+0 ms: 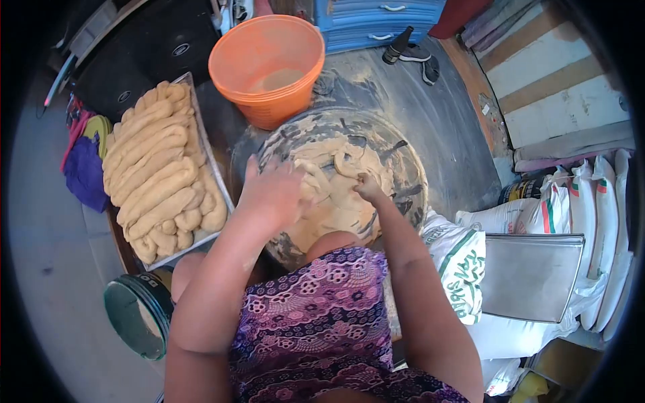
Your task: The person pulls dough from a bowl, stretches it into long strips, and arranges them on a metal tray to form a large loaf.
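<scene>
A wide round tray [422, 185] dusted with flour lies on the floor before me, with a strip of dough [348, 163] on its floury surface. My right hand [367, 188] is closed at the lower end of this dough strip. Over the left part of the tray is my left hand [272, 195], its fingers apart and somewhat blurred, beside a paler dough piece [314, 180]. To the left, a rectangular tray [209, 151] bears several long rolls of dough [151, 168] laid side by side.
An orange bucket [269, 67] stands behind the round tray. Dark green bucket [138, 316] at lower left. On the right are a metal sheet [531, 275] and several white sacks [584, 215]. A dark bottle [398, 47] and shoes [420, 55] lie near the blue drawers [376, 23].
</scene>
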The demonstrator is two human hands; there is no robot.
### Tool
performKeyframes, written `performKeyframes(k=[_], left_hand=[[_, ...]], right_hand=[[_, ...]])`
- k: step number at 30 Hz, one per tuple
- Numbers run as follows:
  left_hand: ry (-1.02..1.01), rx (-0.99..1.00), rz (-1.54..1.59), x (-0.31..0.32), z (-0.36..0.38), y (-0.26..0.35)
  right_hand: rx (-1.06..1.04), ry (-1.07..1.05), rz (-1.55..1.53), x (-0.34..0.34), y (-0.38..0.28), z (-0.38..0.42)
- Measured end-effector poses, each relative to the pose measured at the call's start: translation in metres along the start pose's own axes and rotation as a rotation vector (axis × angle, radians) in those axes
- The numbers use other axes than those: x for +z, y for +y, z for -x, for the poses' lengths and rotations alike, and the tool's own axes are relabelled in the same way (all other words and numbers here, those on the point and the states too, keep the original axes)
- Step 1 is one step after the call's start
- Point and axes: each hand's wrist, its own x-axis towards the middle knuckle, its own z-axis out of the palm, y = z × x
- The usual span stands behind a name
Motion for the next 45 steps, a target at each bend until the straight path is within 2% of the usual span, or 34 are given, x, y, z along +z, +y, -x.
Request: performKeyframes(k=[1,2,3,4,6,7,9,10,12,13,15,17,19,20,22,23,25,26,28,29,31,32,33,34,35,37,39,41,42,43,44,45], left_hand=[[-0.005,0.0,-0.009,-0.006,-0.004,0.002],[-0.293,-0.044,-0.031,-0.017,-0.006,0.003],[-0.581,-0.089,-0.05,-0.021,-0.01,0.003],[-0.592,-0.097,-0.056,-0.017,-0.013,-0.002],[-0.129,-0.037,0.146,-0.007,-0.019,-0.011],[0.011,0.015,0.11,-0.005,-0.023,-0.013],[-0.036,0.026,0.135,-0.006,-0.031,-0.014],[-0.07,0.039,0.168,-0.006,-0.033,-0.013],[-0.134,0.04,0.203,-0.007,-0.035,-0.013],[-0.198,0.051,0.232,-0.008,-0.037,-0.013],[-0.214,0.046,0.267,-0.006,-0.044,-0.013],[-0.235,0.044,0.299,-0.011,-0.053,-0.012],[-0.462,0.064,0.181,-0.018,-0.063,-0.007],[-0.453,0.067,0.18,-0.022,-0.061,-0.002],[-0.302,0.195,0.368,-0.031,-0.055,0.009],[-0.288,0.2,0.372,-0.018,-0.064,0.007],[-0.257,0.284,1.243,0.015,-0.092,0.011],[-0.235,0.284,1.237,0.003,-0.089,0.019],[-0.238,0.405,2.199,-0.022,-0.082,0.036],[-0.193,0.418,2.192,-0.028,-0.082,0.04],[0.078,0.37,2.423,-0.034,-0.085,0.009],[0.14,0.384,2.415,-0.034,-0.087,0.001],[0.158,0.302,2.449,-0.03,-0.091,-0.007],[0.162,0.217,2.489,-0.027,-0.092,-0.01],[0.19,0.222,2.492,-0.031,-0.087,-0.007],[0.105,0.097,2.134,-0.034,-0.081,0.002],[-0.065,0.601,1.968,-0.007,-0.105,0.011],[0.665,0.123,2.132,-0.026,-0.08,0.057],[0.686,0.109,2.121,-0.023,-0.079,0.058],[0.662,0.18,2.021,-0.022,-0.077,0.058],[0.643,0.254,1.921,-0.022,-0.081,0.061],[0.622,0.204,1.925,-0.005,-0.105,0.064]], right_hand=[[0.031,0.238,-0.129,0.026,0.037,-0.017],[0.064,0.472,-0.259,0.028,0.029,-0.014],[0.165,0.414,-0.662,0.023,0.025,-0.009],[0.17,0.405,-0.673,0.041,0.033,-0.019],[0.149,0.76,-0.717,0.082,0.059,-0.042],[0.158,0.755,-0.724,0.073,0.043,-0.029],[0.242,0.384,-0.588,0.03,-0.011,0.01],[0.242,0.378,-0.584,0.025,-0.015,0.014],[0.234,0.04,-0.147,0.009,-0.025,0.016],[0.228,0.046,-0.14,-0.001,-0.041,0.02],[0.197,0.072,-1.149,-0.023,-0.087,0.034],[0.053,-0.028,-1.428,-0.062,-0.139,0.047],[-0.081,-0.195,-1.458,-0.111,-0.194,0.073],[-0.089,-0.193,-1.452,-0.132,-0.216,0.085],[-0.282,-0.313,-1.337,-0.172,-0.255,0.11],[-0.289,-0.311,-1.323,-0.186,-0.278,0.124],[-0.4,-0.289,-1.184,-0.212,-0.312,0.156],[-0.418,-0.299,-1.175,-0.22,-0.325,0.168],[-0.49,-0.147,-0.994,-0.226,-0.345,0.188],[-0.452,-0.063,-0.908,-0.223,-0.343,0.195],[-0.385,-0.16,-0.807,-0.196,-0.339,0.186],[-0.367,-0.158,-0.728,-0.184,-0.315,0.176],[-0.312,-0.31,-0.695,-0.177,-0.303,0.171],[-0.329,-0.298,-0.451,-0.169,-0.295,0.168],[-0.324,-0.318,-0.498,-0.158,-0.291,0.162],[-0.322,-0.349,-0.537,-0.145,-0.302,0.151],[-0.65,0.136,-1.046,-0.129,-0.337,0.134],[-0.615,0.324,-0.798,-0.137,-0.349,0.114],[-0.602,0.389,-0.675,-0.145,-0.356,0.108],[-0.609,0.372,-0.68,-0.147,-0.356,0.104],[-0.505,0.429,-0.844,-0.15,-0.359,0.099],[-0.391,0.481,-1.001,-0.151,-0.363,0.094]])
